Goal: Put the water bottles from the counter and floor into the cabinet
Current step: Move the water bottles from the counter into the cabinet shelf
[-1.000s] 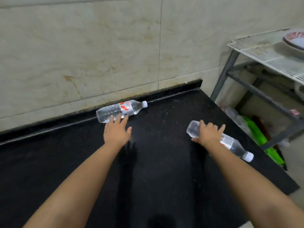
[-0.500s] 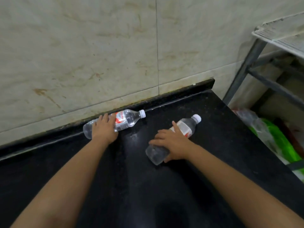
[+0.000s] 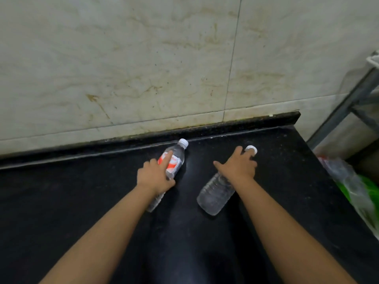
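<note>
**2 bottles, 2 hands, and some ways to slip**

The left hand [image 3: 156, 175] lies on top of the left bottle [image 3: 171, 163], the one with the red and white label. Its fingers curl over the side and grip it. The right hand [image 3: 238, 168] lies on the right bottle [image 3: 216, 194], up near the white cap. Its fingers wrap around the neck end, but the thumb sticks out to the side, so that hold looks looser. Both bottles lie flat on the black counter [image 3: 287, 181], caps pointing to the wall [image 3: 143, 58], a little apart from each other. The cabinet is not in view.

What could go wrong? Bottles are round and smooth, so they can roll. The right bottle is held near the top, and its heavy bottom end may swing down or slip out when it is lifted. If it drops, it could roll to the right edge of the counter and fall by the plastic bag [image 3: 352, 187] and metal rack [image 3: 346, 103]. The 2 bottles could also bump together. A firmer hold around the middle would likely help.
</note>
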Demonstrator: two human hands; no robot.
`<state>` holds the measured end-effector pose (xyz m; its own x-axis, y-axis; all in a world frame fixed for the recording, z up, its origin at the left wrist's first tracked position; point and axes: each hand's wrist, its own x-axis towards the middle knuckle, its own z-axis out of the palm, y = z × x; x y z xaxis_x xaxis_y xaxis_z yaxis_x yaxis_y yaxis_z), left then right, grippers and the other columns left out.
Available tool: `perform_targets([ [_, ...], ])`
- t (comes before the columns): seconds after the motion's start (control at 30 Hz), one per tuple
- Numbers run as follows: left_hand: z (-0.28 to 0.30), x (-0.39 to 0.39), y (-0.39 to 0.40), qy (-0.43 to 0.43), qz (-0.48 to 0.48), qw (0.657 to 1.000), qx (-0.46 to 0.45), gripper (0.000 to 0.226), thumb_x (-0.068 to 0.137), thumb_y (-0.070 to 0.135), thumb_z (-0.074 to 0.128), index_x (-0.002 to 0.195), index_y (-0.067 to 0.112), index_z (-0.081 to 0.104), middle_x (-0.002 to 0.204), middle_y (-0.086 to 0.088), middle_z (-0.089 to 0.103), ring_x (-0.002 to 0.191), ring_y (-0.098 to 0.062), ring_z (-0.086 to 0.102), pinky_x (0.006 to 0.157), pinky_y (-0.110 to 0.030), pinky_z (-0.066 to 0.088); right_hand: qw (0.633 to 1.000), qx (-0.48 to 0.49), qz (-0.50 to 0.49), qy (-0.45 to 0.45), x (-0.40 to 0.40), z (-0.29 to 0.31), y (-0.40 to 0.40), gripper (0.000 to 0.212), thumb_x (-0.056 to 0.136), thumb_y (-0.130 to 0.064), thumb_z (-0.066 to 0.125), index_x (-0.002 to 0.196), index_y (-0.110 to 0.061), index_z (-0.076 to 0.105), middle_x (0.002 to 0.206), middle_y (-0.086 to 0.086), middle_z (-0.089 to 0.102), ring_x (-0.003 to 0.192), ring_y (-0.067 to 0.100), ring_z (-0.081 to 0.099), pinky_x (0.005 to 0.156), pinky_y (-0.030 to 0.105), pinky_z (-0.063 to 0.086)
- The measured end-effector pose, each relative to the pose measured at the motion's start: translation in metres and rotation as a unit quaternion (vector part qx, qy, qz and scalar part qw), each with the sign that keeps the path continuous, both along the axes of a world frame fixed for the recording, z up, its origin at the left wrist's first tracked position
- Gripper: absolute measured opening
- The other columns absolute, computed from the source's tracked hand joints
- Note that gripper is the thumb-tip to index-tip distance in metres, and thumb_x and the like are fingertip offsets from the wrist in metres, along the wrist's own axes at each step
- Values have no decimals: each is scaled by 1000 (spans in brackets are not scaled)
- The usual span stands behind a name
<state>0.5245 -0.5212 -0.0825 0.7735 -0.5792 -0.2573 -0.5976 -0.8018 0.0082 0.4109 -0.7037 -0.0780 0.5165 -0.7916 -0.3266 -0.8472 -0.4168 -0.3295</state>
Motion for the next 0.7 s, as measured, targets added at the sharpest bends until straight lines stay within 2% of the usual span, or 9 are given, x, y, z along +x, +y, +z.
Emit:
perform_targets([
  [0.1, -6, -34, 19, 22, 60, 997, -42, 81, 80, 44, 54, 142, 38, 2, 121, -15, 41, 108, -35, 44, 85, -40, 43, 999, 34, 3, 10, 3, 2, -3, 79, 77, -41, 64, 134, -14, 16, 144, 19, 5, 119, 48, 31, 73, 37, 38],
  [0.2, -8, -60, 36, 31, 85, 995, -49, 78, 84, 49, 51, 142, 38, 0, 121, -16, 40, 106, -34, 46, 82, -39, 44, 994, 65, 67, -57, -22, -1, 12, 79, 75, -31, 68, 135, -18, 19, 147, 16, 2, 124, 45, 25, 88, 42, 41],
  [0.27, -6, -78, 48, 33, 104, 993, -54, 76, 86, 47, 49, 142, 37, -1, 121, -18, 42, 105, -35, 46, 82, -39, 43, 984, 86, 124, -95, -50, -5, 34, 82, 71, -27, 71, 136, -22, 23, 149, 17, 1, 125, 43, 30, 96, 44, 39],
  [0.37, -5, -103, 73, 57, 144, 984, -90, 74, 86, 44, 50, 143, 36, 3, 119, -20, 43, 103, -37, 47, 82, -40, 42, 979, 39, 194, -41, -84, -11, 76, 88, 66, -32, 72, 136, -28, 18, 142, 19, 16, 111, 43, 44, 83, 41, 45],
  [0.43, -5, -119, 93, 62, 161, 980, -103, 73, 86, 43, 51, 142, 37, 5, 119, -19, 43, 103, -37, 47, 82, -40, 42, 981, -6, 195, -4, -96, -12, 101, 90, 68, -38, 72, 137, -28, 15, 134, 20, 23, 104, 43, 47, 77, 39, 44],
  [0.5, -6, -133, 112, 56, 161, 980, -104, 74, 86, 43, 51, 142, 38, 4, 119, -18, 44, 104, -36, 47, 82, -40, 42, 985, -14, 173, 6, -102, -8, 118, 86, 72, -35, 70, 137, -26, 15, 131, 20, 25, 103, 43, 48, 73, 38, 42],
  [0.6, -4, -150, 147, 43, 162, 980, -110, 73, 86, 43, 50, 142, 38, 4, 119, -17, 44, 105, -34, 47, 81, -38, 42, 984, -15, 176, -18, -111, 1, 148, 78, 76, -20, 66, 137, -27, 18, 128, 19, 29, 102, 40, 47, 68, 35, 38],
  [0.7, 3, -164, 192, 28, 165, 974, -153, 72, 86, 44, 50, 142, 39, 5, 117, -17, 45, 101, -32, 49, 75, -35, 41, 968, -41, 229, -96, -118, 14, 199, 77, 76, -18, 64, 138, -28, 19, 132, 16, 28, 102, 41, 47, 74, 37, 42],
])
